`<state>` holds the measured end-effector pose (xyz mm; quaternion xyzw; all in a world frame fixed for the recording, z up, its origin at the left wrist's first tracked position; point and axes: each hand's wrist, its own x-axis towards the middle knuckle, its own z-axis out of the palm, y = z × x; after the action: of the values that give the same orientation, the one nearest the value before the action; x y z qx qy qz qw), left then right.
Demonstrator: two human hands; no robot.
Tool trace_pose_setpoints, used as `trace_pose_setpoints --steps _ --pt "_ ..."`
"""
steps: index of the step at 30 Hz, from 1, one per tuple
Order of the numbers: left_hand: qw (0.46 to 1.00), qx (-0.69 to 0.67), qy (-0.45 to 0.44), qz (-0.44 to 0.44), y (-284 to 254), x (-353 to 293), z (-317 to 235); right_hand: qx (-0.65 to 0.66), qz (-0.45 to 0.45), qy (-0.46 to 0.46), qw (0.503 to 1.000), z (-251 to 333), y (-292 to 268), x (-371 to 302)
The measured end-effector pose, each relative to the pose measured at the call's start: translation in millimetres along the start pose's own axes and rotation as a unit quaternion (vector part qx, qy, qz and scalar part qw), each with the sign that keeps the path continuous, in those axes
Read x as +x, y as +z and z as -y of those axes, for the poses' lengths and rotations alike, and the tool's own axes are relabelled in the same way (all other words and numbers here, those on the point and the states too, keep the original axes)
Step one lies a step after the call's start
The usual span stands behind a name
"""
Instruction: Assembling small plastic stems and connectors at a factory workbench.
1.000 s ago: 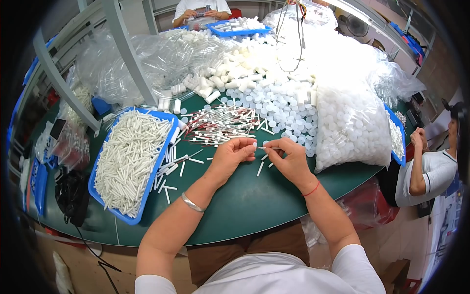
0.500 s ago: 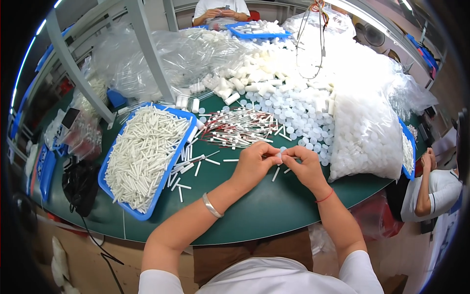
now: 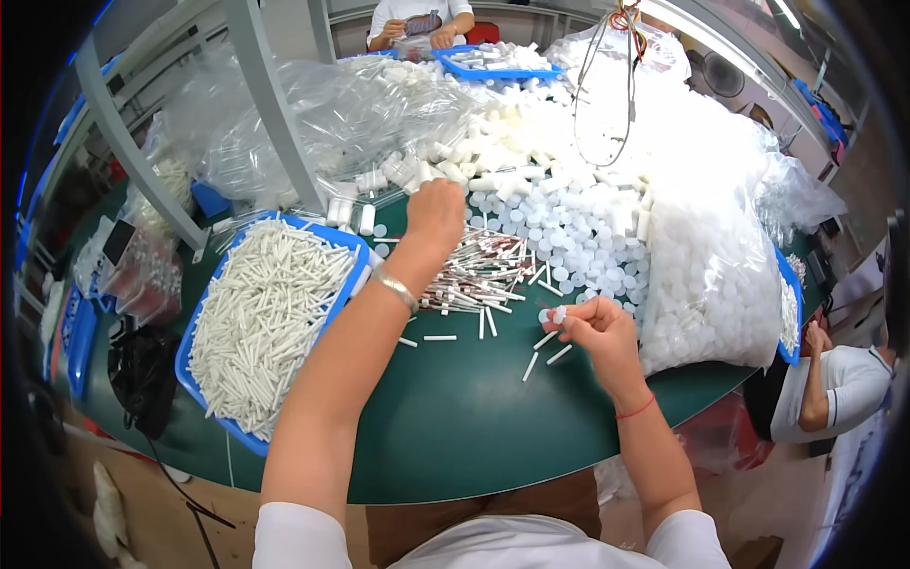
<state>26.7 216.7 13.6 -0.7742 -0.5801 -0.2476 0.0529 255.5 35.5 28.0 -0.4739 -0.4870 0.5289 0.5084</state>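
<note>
Our left hand (image 3: 434, 213) has left the right hand (image 3: 595, 327) and reached, fingers curled, over the tubes (image 3: 474, 275), while the right pinches a white cap (image 3: 559, 314) above the table (image 3: 455, 417).

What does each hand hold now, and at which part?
The right hand pinches a small white cap at its fingertips. The left hand reaches over the white pieces; its hold cannot be told.

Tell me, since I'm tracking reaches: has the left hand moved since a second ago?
Yes. The left hand has left the right hand and gone forward, past the blue tray's far corner, to the white pile.
</note>
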Motion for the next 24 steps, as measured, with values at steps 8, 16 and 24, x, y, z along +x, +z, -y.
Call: trace_pose_setpoints --steps 8,16,24 --pt "0.999 -0.027 -0.027 0.019 -1 5 21 0.017 -0.005 -0.033 0.999 -8 -5 -1" --pt "0.816 -0.543 -0.090 0.176 -71 -98 -49 -0.004 -0.026 -0.120 0.992 -15 -2 2" --pt "0.572 -0.761 -0.165 0.257 -89 -153 -58 -0.235 0.065 -0.277 0.929 18 40 -6"
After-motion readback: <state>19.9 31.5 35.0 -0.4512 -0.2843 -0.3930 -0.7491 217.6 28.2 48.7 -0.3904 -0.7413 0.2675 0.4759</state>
